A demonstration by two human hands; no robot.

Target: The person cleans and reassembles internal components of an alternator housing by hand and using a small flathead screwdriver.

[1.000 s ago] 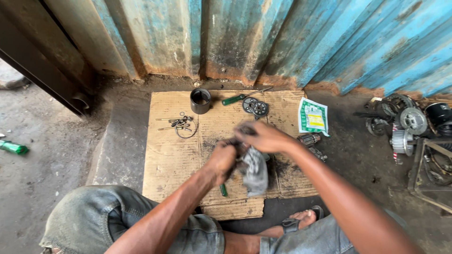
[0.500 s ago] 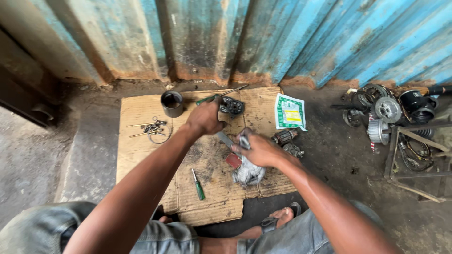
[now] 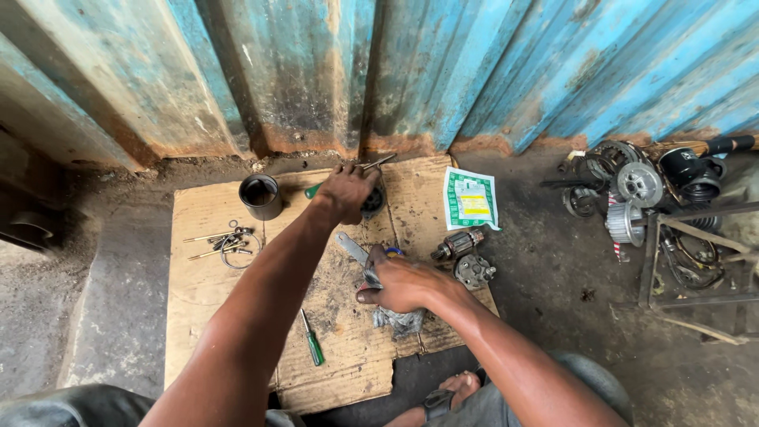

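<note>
So nearest to the camera, a small green-handled screwdriver [image 3: 311, 338] lies loose on the cardboard sheet [image 3: 198, 316] spread over the floor. Just past it the right hand [image 3: 403, 283] is clenched around a grimy grey rag [image 3: 398, 319] and some metal part I can't make out, pressing it down on the cardboard. A flat wrench [image 3: 350, 247] lies touching that hand's far side.

What changed: a second ago both hands were bunched over the rag; now the left hand [image 3: 346, 191] has stretched out to the far edge, fingers curled down over a dark round part [image 3: 372, 201], beside a green-handled tool [image 3: 316, 190]. Looks like it's fetching something while the right keeps the piece pinned.

Around: a motor armature [image 3: 458, 243] and small housing [image 3: 473, 271] right of the hands, a dark metal cup [image 3: 260, 195] and some loose pins and a ring [image 3: 221, 243] left, a green-white packet [image 3: 472, 199] further right. Nothing blocks the reach. A scrap heap of parts [image 3: 640, 186] sits by the blue corrugated wall [image 3: 474, 71].
</note>
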